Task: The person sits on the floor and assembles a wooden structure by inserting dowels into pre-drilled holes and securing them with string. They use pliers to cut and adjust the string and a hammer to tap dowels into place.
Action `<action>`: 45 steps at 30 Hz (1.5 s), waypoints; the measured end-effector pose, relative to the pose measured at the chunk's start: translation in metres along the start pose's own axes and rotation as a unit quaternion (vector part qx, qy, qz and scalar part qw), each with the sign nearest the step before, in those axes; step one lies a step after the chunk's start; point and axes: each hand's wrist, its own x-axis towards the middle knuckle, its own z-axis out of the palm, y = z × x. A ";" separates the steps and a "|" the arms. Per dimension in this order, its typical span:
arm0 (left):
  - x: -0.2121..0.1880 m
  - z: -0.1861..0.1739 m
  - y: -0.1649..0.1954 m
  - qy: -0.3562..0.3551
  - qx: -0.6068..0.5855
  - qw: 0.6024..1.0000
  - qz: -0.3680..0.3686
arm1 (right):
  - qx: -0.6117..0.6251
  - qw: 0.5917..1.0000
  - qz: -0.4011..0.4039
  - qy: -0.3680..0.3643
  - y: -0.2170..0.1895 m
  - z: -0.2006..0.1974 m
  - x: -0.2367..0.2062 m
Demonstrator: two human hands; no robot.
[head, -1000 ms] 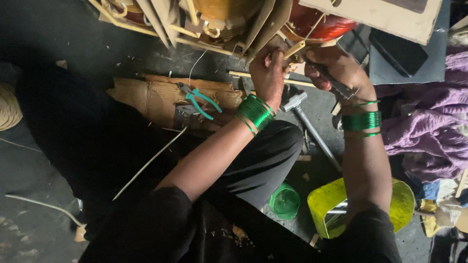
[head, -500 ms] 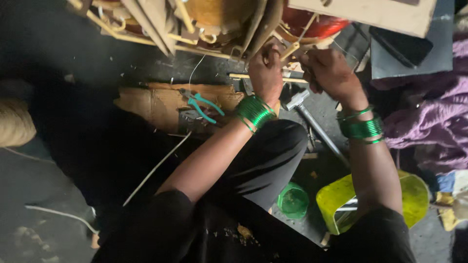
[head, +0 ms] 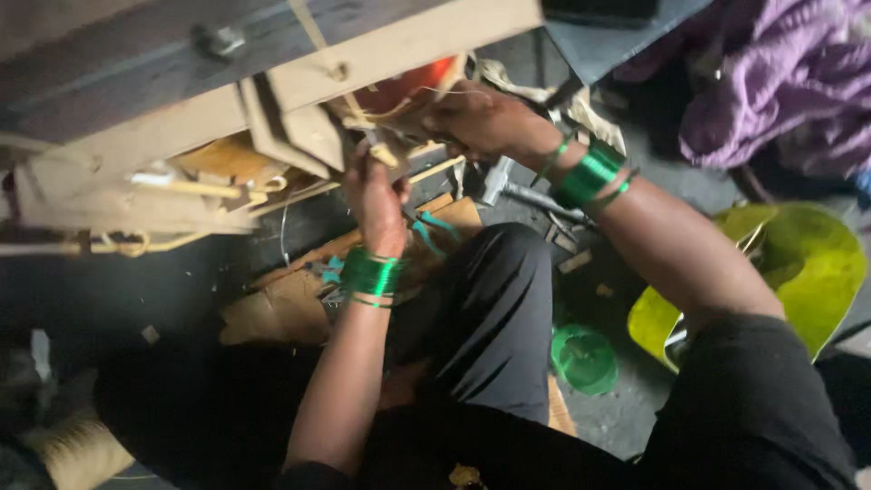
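Under the wooden frame (head: pixel 390 54), clenched the left hand (head: pixel 376 195) on a thin cane strip (head: pixel 386 155); curled the right hand (head: pixel 476 118) beside an orange-red part (head: pixel 408 86) (grasp impossible to tell). Seemingly mid-fitting; needed steady holding next.

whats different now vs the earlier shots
Both hands have moved up under the wooden frame: the left hand grips a thin stick there, and the right hand works beside it. The green-handled pliers, green lid and yellow-green bowl lie as before.
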 end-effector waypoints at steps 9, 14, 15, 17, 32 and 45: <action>0.000 -0.005 0.001 -0.003 0.012 1.000 0.002 | -0.010 1.000 -0.006 -0.023 -0.016 -0.002 -0.016; 0.007 -0.002 -0.007 0.025 0.001 0.999 0.020 | -0.035 0.999 0.007 -0.027 -0.005 -0.006 -0.011; 0.008 -0.001 -0.010 0.033 0.007 0.999 0.027 | -0.029 0.999 -0.019 -0.032 0.001 -0.007 -0.011; 0.009 -0.003 -0.015 0.056 0.020 0.997 0.045 | -0.015 0.996 -0.076 -0.050 0.013 -0.006 -0.010; 0.035 -0.010 -0.032 0.052 0.108 0.988 0.100 | -0.286 0.954 0.077 0.037 0.114 0.051 -0.139; -0.032 -0.040 0.009 -0.084 0.247 0.920 0.294 | -0.151 0.932 -0.054 0.325 0.106 0.178 -0.058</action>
